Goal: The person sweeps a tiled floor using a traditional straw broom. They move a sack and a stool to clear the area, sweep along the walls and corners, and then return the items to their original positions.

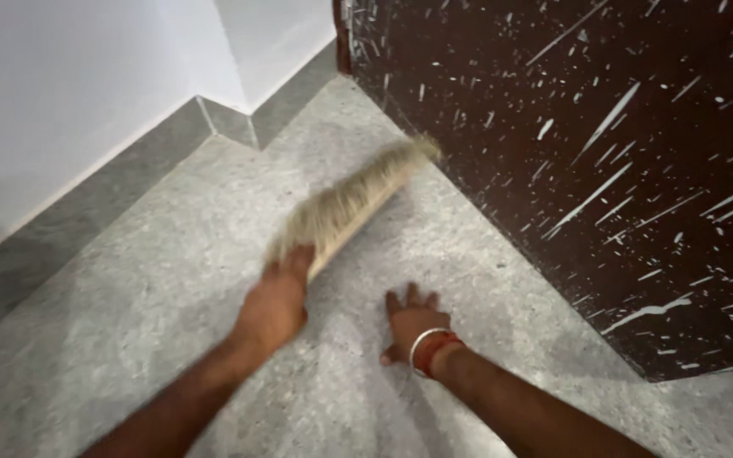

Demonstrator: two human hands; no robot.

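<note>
Broom (pixel 351 203) clamped in left hand (pixel 275 304) fingers, bristles beyond | right hand (pixel 411 322) fingers spread flat on floor (pixel 171 280)

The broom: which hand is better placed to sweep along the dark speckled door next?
Left, probably. The left hand grips the broom, whose tip nearly reaches the dark speckled door. The right hand lies flat on the grey floor, holding nothing.
</note>
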